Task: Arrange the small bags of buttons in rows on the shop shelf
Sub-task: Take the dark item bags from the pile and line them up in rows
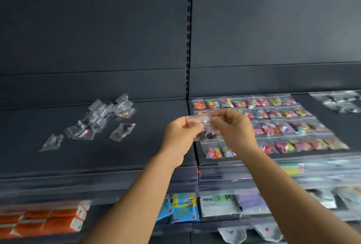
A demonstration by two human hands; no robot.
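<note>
Holding a small clear bag (205, 128) up over the shelf (97, 158), both hands meet at its top edge, where a red strip runs across. The left hand (180, 136) pinches the left end of that strip between thumb and curled fingers; the right hand (233, 128) pinches the right end the same way. Dark buttons show through the plastic at the bottom of the bag, which hangs above the seam between the two shelf sections.

To the right, bags of colourful buttons (273, 124) lie flat in rows on the dark shelf, edge to edge, with the front row only partly filled near the hands. On the left section a loose heap of clear bags (103, 118) with dark contents lies well apart from the rows, and a single bag (52, 142) sits off to its left. More clear bags (340, 101) lie at the far right rear. Below, blurred, orange packets (39, 222) and blue packets (181, 210) fill a lower shelf.
</note>
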